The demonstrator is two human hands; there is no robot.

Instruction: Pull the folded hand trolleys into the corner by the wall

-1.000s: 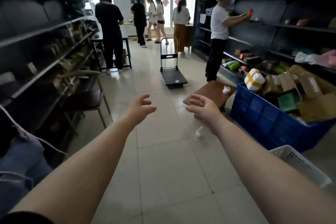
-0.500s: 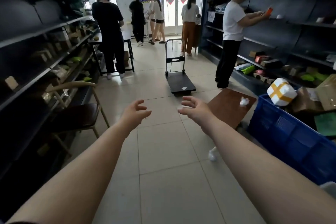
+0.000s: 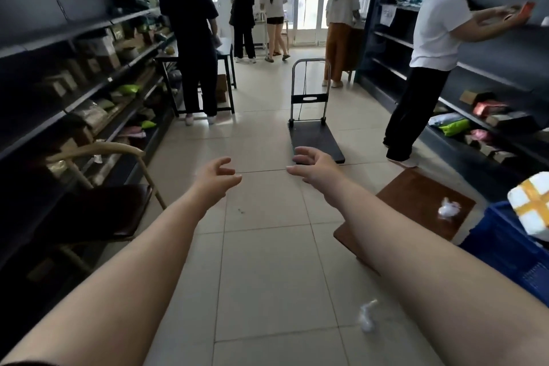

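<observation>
A hand trolley (image 3: 315,137) stands in the aisle ahead, its dark platform flat on the tiled floor and its metal handle upright at the far end. My left hand (image 3: 215,177) reaches forward over the floor, fingers apart and holding nothing. My right hand (image 3: 316,168) is stretched out beside it, fingers spread and curled, empty, overlapping the near edge of the platform in the view without gripping it.
Dark shelving (image 3: 74,68) lines both sides. A chair (image 3: 113,196) stands at the left. At the right lie a brown board (image 3: 416,202) and a blue crate (image 3: 511,246). A person in white (image 3: 430,68) stands by the right shelf; a person in black (image 3: 193,38) and several others stand farther on.
The view has advanced down the aisle, so the trolley is nearer and larger. Both hands stay outstretched and empty, now close to the platform's near edge.
</observation>
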